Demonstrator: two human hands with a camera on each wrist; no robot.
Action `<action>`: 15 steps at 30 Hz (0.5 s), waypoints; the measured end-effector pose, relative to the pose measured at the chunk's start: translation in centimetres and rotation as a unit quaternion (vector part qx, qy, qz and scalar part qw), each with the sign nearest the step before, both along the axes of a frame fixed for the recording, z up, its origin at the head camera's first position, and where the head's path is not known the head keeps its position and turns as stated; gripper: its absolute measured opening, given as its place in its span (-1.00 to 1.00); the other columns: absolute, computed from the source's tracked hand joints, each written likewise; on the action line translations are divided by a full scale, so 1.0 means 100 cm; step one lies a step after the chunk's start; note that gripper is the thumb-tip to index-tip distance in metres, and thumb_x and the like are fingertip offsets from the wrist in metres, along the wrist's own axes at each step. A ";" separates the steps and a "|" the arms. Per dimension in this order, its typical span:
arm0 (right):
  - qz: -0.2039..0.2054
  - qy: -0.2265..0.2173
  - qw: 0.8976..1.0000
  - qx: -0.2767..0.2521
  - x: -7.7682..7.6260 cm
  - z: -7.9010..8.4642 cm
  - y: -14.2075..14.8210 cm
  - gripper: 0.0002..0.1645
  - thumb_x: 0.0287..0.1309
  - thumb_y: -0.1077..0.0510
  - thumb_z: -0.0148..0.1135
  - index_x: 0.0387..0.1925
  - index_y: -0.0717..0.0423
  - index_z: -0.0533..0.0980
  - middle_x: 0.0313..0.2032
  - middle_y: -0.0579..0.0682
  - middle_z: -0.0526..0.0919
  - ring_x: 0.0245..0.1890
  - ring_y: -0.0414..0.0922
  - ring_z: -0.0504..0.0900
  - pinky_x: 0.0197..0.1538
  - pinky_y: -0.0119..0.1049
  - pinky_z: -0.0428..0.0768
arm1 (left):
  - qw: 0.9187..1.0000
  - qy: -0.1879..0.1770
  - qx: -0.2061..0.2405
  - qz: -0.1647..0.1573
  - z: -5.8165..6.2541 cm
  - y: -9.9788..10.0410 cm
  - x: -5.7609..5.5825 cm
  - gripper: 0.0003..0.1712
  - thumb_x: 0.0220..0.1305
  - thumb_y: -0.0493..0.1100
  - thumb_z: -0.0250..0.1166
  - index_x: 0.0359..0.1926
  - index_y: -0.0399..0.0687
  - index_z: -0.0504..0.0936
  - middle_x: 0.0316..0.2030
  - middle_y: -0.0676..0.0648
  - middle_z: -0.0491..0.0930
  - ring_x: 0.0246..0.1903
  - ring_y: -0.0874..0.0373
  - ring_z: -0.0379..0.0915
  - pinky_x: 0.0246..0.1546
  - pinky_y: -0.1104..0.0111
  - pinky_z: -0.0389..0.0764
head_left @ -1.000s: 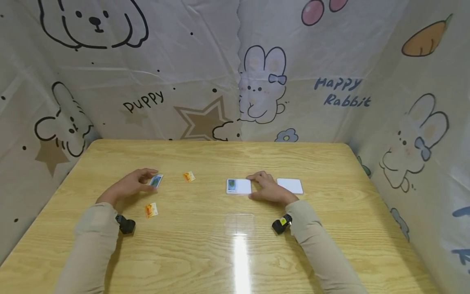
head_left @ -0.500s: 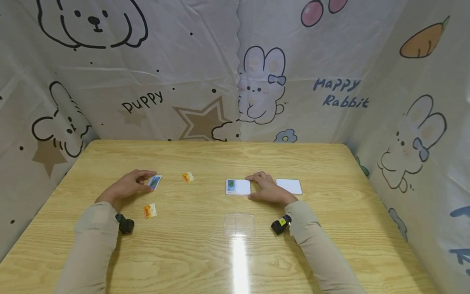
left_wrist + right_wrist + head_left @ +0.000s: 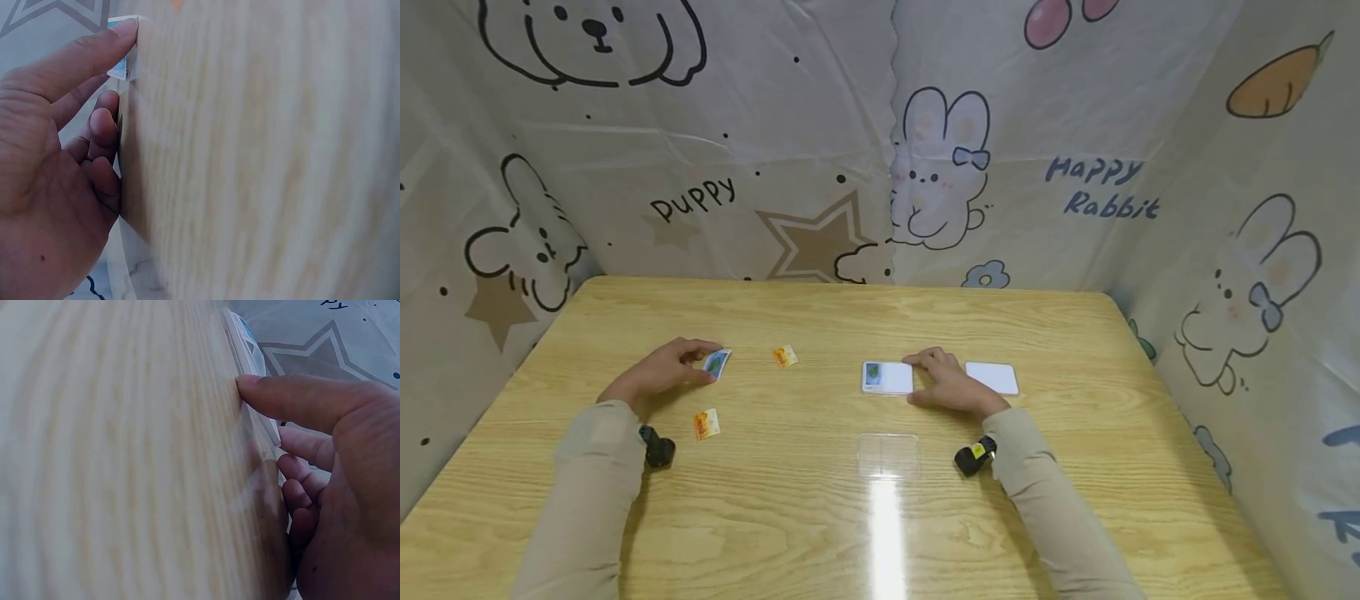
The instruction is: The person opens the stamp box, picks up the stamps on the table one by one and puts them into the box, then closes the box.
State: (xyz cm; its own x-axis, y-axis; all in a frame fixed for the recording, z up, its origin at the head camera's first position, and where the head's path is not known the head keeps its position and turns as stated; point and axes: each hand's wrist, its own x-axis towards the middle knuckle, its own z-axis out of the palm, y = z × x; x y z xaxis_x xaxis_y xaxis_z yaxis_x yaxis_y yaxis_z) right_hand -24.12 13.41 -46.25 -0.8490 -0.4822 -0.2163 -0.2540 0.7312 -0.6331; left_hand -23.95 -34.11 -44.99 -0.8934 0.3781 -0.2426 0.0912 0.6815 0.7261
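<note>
At the left of the head view, my left hand (image 3: pixel 664 369) pinches a small picture card (image 3: pixel 717 364) with a blue and green print between thumb and finger. The card is tilted, its edge near the table. In the left wrist view the thumb lies over the card (image 3: pixel 119 59), and the other fingers curl below. My right hand (image 3: pixel 953 383) grips the right end of a white rectangular card (image 3: pixel 898 378), thumb and finger on its long edges. A similar blue-green picture card (image 3: pixel 873 375) lies on the left part of that white card. The right wrist view shows the thumb against the white card's edge (image 3: pixel 250 359).
Two small orange and yellow picture cards (image 3: pixel 786 357) lie near my left hand, one beyond it and one nearer (image 3: pixel 707 424). Another white card (image 3: pixel 992 377) lies partly behind my right wrist. A clear plastic tray or lid (image 3: pixel 888 456) lies in front on the wooden table (image 3: pixel 790 517).
The head view has shifted slightly. My left hand turns the picture card a little, still pinching it. My right hand stays at the white card's end.
</note>
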 end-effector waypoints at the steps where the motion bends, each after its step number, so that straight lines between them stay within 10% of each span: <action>1: 0.000 0.001 1.000 0.001 0.000 0.000 0.000 -0.22 0.14 -0.02 0.32 0.38 -0.11 0.27 0.34 0.13 0.19 0.33 0.11 0.14 0.35 0.15 0.17 | 1.000 0.001 -0.002 0.001 0.000 0.000 0.000 -0.27 0.27 -0.09 0.30 0.36 -0.32 0.28 0.30 -0.48 0.15 0.23 -0.35 0.15 0.20 -0.20 0.21; 15: 0.002 0.002 1.000 0.002 0.001 0.001 0.000 -0.22 0.14 -0.03 0.32 0.38 -0.11 0.27 0.34 0.13 0.20 0.32 0.11 0.15 0.34 0.14 0.18 | 0.998 0.019 -0.028 0.051 0.003 0.010 0.005 -0.37 0.21 -0.05 0.36 0.22 -0.28 0.45 -0.09 -0.21 0.41 -0.18 0.03 0.23 -0.20 0.29 0.31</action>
